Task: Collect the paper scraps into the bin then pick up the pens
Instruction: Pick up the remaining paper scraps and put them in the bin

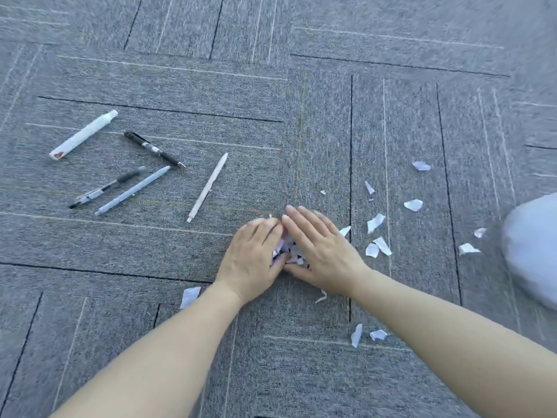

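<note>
Head view: a grey carpet floor (316,131) with thin dark and pale lines is seen from above. At far left a white wrapped stick (83,134) is laid diagonally. Just right of it lies a black pen (154,149), and below that a clear pen with a dark grip (107,187) is placed beside a pale blue pen (132,190), the two nearly parallel. Further right a white pen (207,187) is laid on its own, apart from the others. One paper scrap (190,296) is seen below it, beside the left forearm. Near the middle, the left hand (251,257) and the right hand (319,247) are pressed palm-down on the floor, fingertips touching, cupped together around a small pile of paper scraps (287,251); the fingers are spread flat rather than clenched. To the right, loose scraps (376,222) are scattered over the carpet, well apart from one another, and two more (356,335) lie below the right forearm. At the right edge a pale, blurred rounded shape (532,251) is partly visible; what it is cannot be told.
</note>
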`<state>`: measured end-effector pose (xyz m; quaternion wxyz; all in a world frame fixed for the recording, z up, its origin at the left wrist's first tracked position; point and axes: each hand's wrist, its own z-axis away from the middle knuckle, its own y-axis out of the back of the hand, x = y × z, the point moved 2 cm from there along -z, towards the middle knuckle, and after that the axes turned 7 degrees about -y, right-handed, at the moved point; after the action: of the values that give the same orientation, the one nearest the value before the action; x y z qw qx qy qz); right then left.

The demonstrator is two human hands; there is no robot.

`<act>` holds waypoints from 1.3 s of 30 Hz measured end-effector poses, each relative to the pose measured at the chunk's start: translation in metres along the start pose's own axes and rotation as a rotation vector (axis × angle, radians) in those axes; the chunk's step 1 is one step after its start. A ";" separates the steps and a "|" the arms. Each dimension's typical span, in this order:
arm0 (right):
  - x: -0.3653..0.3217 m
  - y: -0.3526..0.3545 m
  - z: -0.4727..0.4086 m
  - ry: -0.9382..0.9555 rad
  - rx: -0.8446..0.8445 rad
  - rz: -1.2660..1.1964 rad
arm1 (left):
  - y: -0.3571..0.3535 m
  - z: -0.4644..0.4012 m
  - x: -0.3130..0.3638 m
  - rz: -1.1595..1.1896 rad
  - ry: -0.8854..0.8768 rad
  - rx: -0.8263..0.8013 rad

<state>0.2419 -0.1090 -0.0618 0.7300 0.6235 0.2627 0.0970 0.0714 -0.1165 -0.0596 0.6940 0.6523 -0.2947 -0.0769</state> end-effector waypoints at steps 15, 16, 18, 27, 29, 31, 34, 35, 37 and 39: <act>-0.011 0.032 0.005 -0.084 -0.011 -0.082 | 0.024 -0.025 0.005 0.174 -0.214 -0.075; -0.007 0.046 0.010 -0.210 0.016 -0.172 | 0.034 -0.036 0.014 0.294 -0.138 -0.048; 0.007 0.085 0.022 -0.457 0.125 -0.466 | 0.060 -0.070 0.042 0.572 -0.040 0.015; 0.101 0.320 0.141 -0.919 1.098 -0.499 | 0.197 -0.244 0.303 1.087 -0.437 0.216; 0.124 0.345 0.175 -1.055 1.183 -0.437 | 0.198 -0.264 0.360 1.217 -0.431 0.104; 0.147 0.356 0.203 -1.189 1.222 -0.406 | 0.188 -0.278 0.406 1.221 -0.422 0.045; 0.172 0.352 0.229 -1.366 1.139 -0.455 | 0.159 -0.292 0.441 1.117 -0.374 -0.033; 0.179 0.347 0.233 -1.399 1.091 -0.501 | 0.149 -0.296 0.445 1.065 -0.353 -0.095; 0.191 0.333 0.239 -1.466 0.958 -0.565 | 0.133 -0.298 0.446 0.845 -0.317 -0.226; 0.198 0.322 0.245 -1.552 0.822 -0.579 | 0.125 -0.298 0.444 0.592 -0.323 -0.310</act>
<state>0.5921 -0.1617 0.2162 0.4187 0.6338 -0.1408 -0.6350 0.5501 -0.0612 0.2036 0.7215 0.4052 -0.5612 -0.0183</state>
